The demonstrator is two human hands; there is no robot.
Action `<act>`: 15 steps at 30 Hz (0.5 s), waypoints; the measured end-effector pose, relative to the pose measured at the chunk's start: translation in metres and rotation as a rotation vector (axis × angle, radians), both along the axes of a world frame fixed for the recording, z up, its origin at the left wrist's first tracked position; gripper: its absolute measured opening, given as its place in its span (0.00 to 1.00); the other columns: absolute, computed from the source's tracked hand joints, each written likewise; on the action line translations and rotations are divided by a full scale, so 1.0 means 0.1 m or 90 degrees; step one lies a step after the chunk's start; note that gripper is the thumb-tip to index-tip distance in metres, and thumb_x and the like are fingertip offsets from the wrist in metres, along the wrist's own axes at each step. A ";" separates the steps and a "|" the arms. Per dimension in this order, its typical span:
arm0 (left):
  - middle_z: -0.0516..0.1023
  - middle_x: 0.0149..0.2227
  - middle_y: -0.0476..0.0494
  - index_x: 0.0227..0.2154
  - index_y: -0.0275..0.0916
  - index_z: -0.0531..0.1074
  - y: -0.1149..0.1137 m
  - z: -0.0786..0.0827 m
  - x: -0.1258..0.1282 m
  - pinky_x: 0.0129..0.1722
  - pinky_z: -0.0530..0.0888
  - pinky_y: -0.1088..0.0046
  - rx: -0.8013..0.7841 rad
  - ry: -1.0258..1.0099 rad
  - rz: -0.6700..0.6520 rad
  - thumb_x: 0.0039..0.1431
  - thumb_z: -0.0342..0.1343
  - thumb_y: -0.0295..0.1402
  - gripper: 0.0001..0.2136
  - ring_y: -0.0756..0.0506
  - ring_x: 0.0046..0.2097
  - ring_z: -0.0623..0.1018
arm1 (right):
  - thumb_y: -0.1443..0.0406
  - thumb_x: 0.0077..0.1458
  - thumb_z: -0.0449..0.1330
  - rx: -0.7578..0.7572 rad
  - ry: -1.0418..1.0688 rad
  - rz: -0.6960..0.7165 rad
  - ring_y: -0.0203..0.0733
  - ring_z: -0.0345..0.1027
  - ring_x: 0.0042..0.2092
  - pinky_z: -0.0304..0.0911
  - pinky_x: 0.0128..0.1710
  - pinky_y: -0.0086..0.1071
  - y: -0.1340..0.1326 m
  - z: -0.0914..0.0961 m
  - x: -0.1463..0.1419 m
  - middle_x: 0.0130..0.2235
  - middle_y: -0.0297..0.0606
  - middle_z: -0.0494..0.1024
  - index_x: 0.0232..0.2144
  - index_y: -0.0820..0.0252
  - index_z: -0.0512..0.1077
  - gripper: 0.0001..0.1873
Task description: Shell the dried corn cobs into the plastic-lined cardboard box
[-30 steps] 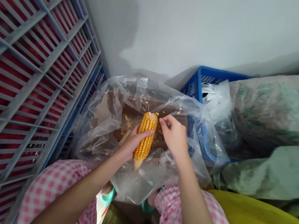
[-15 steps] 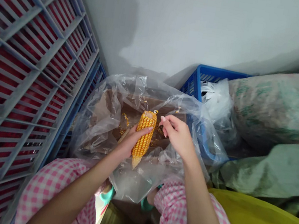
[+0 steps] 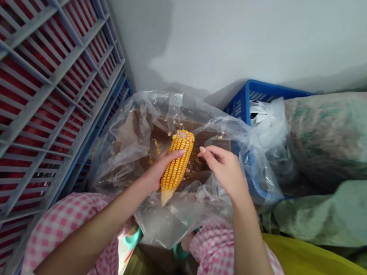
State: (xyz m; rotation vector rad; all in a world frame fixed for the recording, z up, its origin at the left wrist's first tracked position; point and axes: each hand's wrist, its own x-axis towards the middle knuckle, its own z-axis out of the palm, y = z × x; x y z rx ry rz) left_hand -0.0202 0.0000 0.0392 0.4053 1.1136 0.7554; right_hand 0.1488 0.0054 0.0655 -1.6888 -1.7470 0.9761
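Corn cob [image 3: 176, 166] over box [image 3: 161, 125]; clr plastic [image 3: 160, 227] overlaps blue basket [image 3: 246, 102]; crates [image 3: 53, 79] L

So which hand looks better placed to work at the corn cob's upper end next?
Probably the right hand: it hovers beside the corn cob, near that end, without touching it. The left hand is wrapped around the cob, holding it.

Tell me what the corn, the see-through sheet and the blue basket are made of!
Corn: plant stuff, with yellow, slightly shiny kernels in rows; they look hard and dry, but I can't be sure.
See-through sheet: probably thin, glossy plastic, since it crinkles and catches bright glints.
Blue basket: likely stiff plastic, fairly smooth, with one even colour and slots through its side.
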 end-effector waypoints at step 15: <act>0.74 0.35 0.47 0.41 0.40 0.66 -0.09 -0.22 0.14 0.31 0.69 0.76 0.152 0.178 -0.006 0.44 0.62 0.40 0.21 0.49 0.33 0.74 | 0.62 0.55 0.51 -0.031 -0.220 -0.047 0.40 0.69 0.31 0.54 0.30 0.29 -0.04 0.03 -0.13 0.30 0.38 0.78 0.29 0.55 0.76 0.14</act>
